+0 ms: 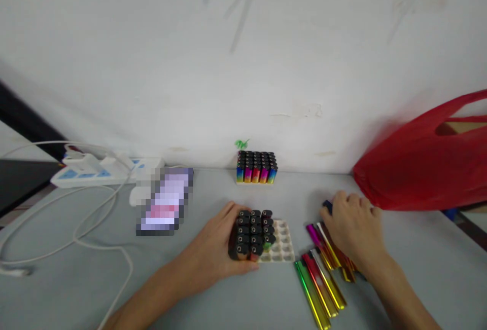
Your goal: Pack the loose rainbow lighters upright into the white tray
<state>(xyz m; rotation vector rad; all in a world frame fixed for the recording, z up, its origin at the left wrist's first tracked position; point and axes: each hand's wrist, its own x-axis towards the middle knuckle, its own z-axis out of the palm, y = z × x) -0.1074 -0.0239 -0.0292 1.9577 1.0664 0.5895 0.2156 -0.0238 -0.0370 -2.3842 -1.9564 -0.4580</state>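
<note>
Cupping upright black-topped lighters (255, 230) with the left hand (216, 244) — curled around from nine o'clock — on a pale tray (282, 257). Bending the right hand (353, 222) over loose lighters (319, 284) at four o'clock from there; cannot tell its grip. Facing rainbow lighters (256, 174), upright by the wall (243, 81) at twelve o'clock.

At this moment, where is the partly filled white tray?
In the head view, the white tray lies right of the left hand, below the image centre, with the green-and-gold piece to its lower right.
</note>
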